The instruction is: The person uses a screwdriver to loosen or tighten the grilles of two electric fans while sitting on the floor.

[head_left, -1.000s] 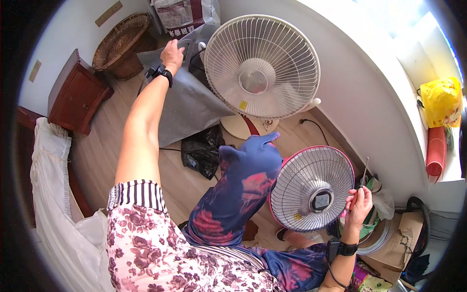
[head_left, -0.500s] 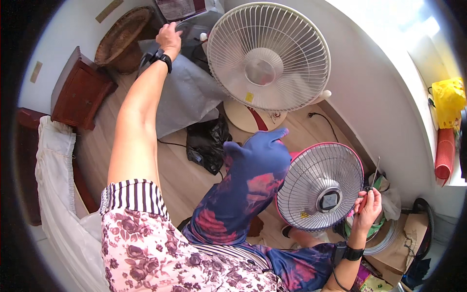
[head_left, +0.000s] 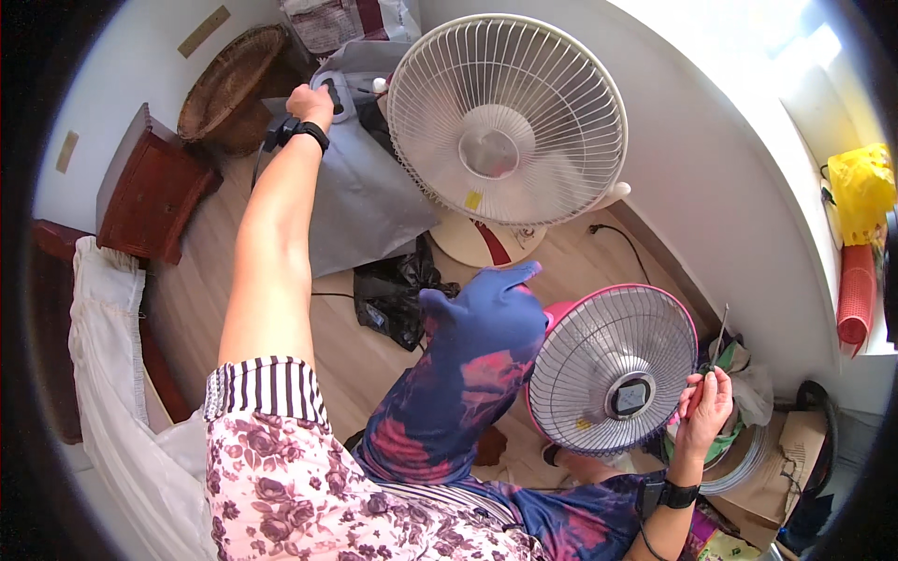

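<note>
My left arm reaches far forward. The closed fingers of my left hand (head_left: 311, 105) grip the upper edge of a grey plastic bag (head_left: 355, 192), beside a dark handle opening. Low on the right, my right hand (head_left: 706, 411) is closed around a screwdriver (head_left: 718, 338), its thin metal shaft pointing up. Next to that hand stands a round heater (head_left: 608, 374) with a pink rim and a wire grille. A large white standing fan (head_left: 505, 122) with a wire guard is just right of the grey bag.
A black plastic bag (head_left: 398, 299) lies on the floor before my knee. Left are a woven basket (head_left: 234, 89), a dark red wooden cabinet (head_left: 154, 192) and white cloth (head_left: 108, 327). Cardboard (head_left: 795, 458) and a wire coil (head_left: 734, 481) lie right. A plug cord (head_left: 622, 238) lies by the wall.
My left hand has moved slightly back and left, and the grey bag's top edge with its handle opening now shows beside it. My right hand still holds the screwdriver in nearly the same place.
</note>
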A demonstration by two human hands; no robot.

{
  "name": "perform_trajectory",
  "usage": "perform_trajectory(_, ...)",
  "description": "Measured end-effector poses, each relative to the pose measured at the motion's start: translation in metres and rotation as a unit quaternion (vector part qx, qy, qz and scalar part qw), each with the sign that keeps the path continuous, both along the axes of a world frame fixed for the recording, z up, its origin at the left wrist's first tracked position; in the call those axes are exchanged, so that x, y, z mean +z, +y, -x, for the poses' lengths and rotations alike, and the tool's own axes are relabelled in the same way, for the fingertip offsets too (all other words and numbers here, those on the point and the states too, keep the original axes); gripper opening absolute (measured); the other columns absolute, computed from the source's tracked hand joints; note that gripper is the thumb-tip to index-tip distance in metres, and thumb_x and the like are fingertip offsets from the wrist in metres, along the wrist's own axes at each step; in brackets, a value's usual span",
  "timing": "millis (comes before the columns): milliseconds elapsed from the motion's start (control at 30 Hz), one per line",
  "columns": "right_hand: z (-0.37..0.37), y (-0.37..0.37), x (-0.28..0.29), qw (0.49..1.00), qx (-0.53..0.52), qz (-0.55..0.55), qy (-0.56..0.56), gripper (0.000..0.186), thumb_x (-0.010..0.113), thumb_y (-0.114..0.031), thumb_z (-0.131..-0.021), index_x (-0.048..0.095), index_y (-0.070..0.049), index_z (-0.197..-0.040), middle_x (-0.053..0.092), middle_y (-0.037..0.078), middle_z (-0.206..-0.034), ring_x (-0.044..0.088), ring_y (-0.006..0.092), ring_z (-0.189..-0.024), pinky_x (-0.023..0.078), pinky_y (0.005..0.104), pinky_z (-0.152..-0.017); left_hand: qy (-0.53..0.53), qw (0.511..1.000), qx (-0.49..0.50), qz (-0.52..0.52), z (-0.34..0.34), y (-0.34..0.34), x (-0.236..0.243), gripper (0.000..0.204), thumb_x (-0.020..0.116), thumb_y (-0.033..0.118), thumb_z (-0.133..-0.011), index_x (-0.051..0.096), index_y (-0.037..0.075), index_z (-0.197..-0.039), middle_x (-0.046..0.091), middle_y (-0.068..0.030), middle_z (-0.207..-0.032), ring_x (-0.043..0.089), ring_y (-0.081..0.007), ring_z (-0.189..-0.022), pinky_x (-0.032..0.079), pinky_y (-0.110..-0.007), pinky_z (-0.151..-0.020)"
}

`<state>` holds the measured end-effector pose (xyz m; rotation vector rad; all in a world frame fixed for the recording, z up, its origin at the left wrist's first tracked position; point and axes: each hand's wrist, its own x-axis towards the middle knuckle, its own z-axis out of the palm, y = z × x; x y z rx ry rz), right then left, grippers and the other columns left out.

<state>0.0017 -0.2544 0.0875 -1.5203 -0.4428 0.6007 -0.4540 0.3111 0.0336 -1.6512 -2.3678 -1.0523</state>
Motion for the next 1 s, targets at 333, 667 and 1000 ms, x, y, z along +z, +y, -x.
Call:
perform_trajectory(333, 0.000, -0.007, 0.008, 1.000, -0.011, -0.020, 0.009, 0.015, 0.044, -0.012, -0.094, 0.042, -0.002, -0.105, 0.058, 0.013, -0.075, 0.049, 0.0096, -0.042, 0.034, 0.0183, -0.029, 0.030, 0.984, -0.116, -0.135, -0.015, -0.007, 0.069, 0.034, 0.066, 0.036, -0.074, 0.062, 0.006, -0.090, 0.062, -0.0204, -0.088, 0.058, -0.0385, -0.086, 0.045, -0.044, -0.072)
perform_trajectory(667, -0.006, -0.007, 0.000, 1.000, -0.005, -0.023, -0.001, 0.015, 0.044, -0.012, -0.094, 0.043, -0.002, -0.104, 0.058, 0.012, -0.075, 0.049, 0.0091, -0.042, 0.034, 0.0181, -0.029, -0.014, 0.958, -0.193, -0.210, -0.056, -0.004, 0.066, 0.034, 0.069, 0.031, -0.071, 0.063, 0.005, -0.092, 0.062, -0.0208, -0.089, 0.059, -0.0377, -0.087, 0.046, -0.041, -0.074)
perform_trajectory(1000, -0.006, -0.004, -0.005, 1.000, -0.007, -0.019, 0.002, 0.014, 0.044, -0.012, -0.094, 0.043, -0.002, -0.104, 0.058, 0.011, -0.075, 0.049, 0.0090, -0.042, 0.033, 0.0177, -0.030, -0.027, 0.980, 0.003, -0.199, 0.006, 0.002, 0.115, 0.028, 0.062, 0.026, -0.078, 0.059, 0.001, -0.090, 0.061, -0.0234, -0.092, 0.057, -0.0406, -0.091, 0.045, -0.045, -0.076)
